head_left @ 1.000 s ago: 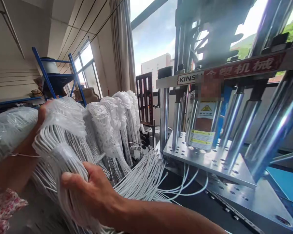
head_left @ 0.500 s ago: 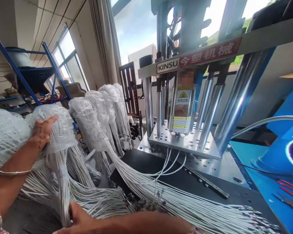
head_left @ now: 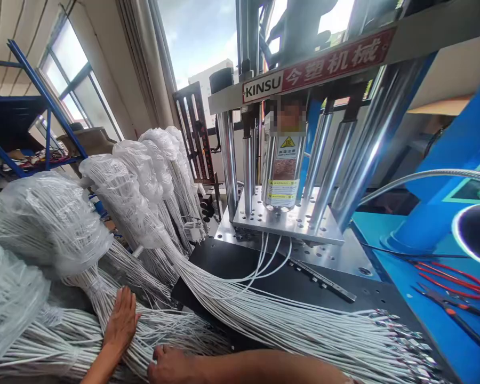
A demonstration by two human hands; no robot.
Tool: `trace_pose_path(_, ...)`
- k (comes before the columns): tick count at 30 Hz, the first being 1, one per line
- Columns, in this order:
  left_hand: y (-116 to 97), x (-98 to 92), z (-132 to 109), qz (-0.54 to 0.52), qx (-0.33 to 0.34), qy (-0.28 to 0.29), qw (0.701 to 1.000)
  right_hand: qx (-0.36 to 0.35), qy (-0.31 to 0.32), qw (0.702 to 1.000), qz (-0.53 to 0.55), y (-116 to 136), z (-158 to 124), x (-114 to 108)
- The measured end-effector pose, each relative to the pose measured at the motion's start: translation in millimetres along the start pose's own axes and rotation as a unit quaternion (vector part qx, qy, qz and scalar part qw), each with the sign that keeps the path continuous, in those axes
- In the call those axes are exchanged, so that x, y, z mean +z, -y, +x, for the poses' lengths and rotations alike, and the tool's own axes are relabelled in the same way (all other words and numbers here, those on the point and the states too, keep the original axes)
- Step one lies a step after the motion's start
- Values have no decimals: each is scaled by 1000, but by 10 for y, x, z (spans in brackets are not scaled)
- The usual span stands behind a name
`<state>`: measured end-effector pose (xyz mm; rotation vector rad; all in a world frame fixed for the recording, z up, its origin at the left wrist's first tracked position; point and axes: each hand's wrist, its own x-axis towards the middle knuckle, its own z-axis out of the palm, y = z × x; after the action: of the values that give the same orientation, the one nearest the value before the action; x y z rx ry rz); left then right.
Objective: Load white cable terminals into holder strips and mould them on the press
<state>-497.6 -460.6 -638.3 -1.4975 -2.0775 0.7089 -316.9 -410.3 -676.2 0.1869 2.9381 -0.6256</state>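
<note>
My left hand (head_left: 122, 319) lies flat on a bundle of thin white cables (head_left: 90, 285), fingers stretched out and close together. The top of this bundle is wrapped in a clear plastic bag (head_left: 60, 218). Low in the picture is my right hand (head_left: 170, 365), its fingers curled down among the cables just right of that bundle. Whatever they grip is hidden beneath them. In front of my right forearm, a long spread of white cables (head_left: 272, 314) with metal ends (head_left: 408, 341) lies across the black table (head_left: 208, 261).
A press machine (head_left: 292, 226) with steel columns stands behind the table, several cables running under its plate. More bagged cable bundles (head_left: 122, 181) hang at left. A slotted metal bar (head_left: 324, 280) lies on the table. Red-handled pliers (head_left: 452, 309) rest on the blue surface (head_left: 408, 298).
My left hand has left the plastic bag and come down onto the cables. The bagged bundle now leans lower to the left. My right hand has shifted right; the view has turned slightly.
</note>
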Motion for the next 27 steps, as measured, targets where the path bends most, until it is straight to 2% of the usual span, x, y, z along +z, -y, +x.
trace_pose_path(1,-37,157,42,8,11,22,1000,-16,-16,1000,-16,-59,-71,-35)
trace_pose_path(3,-99,320,159,-1,31,45,999,-55,-38,997,-41,-171,-245,-84)
trace_pose_path(5,-169,318,278,-42,31,64,997,-82,-30,995,-52,-295,-466,-133)
trace_pose_path(7,-251,216,358,-105,25,92,990,-85,-37,995,-31,-449,-753,-223)
trace_pose_path(10,-318,-39,393,-239,22,134,962,-70,-86,993,45,-721,-1352,-473)
trace_pose_path(12,-286,-281,402,-338,-7,130,932,-43,-117,984,126,-877,-1845,-694)
trace_pose_path(14,-259,-616,449,-419,-63,68,903,37,-133,961,240,-973,-2332,-919)
trace_pose_path(16,-364,-1069,551,-470,-105,-14,877,123,-128,925,336,-1014,-2720,-1108)
trace_pose_path(17,-500,-1336,623,-487,-100,-36,867,150,-127,910,365,-1021,-2859,-1177)
trace_pose_path(18,-695,-1617,710,-537,-84,-70,837,165,-127,901,380,-1026,-2961,-1225)
trace_pose_path(19,-940,-1899,811,-591,-12,-81,802,169,-129,897,387,-1029,-3031,-1250)
trace_pose_path(20,-1220,-2165,924,-628,87,-78,769,162,-131,898,388,-1032,-3077,-1252)
trace_pose_path(22,-1798,-2586,1166,-634,287,-28,717,141,-137,899,390,-1038,-3136,-1192)
trace_pose_path(23,-2054,-2722,1281,-613,343,-4,711,137,-142,898,393,-1042,-3166,-1137)
trace_pose_path(25,-2430,-2843,1467,-535,392,23,748,151,-162,888,403,-1053,-3248,-998)
trace_pose_path(27,-2603,-2828,1576,-460,407,55,787,194,-191,873,405,-1069,-3353,-861)
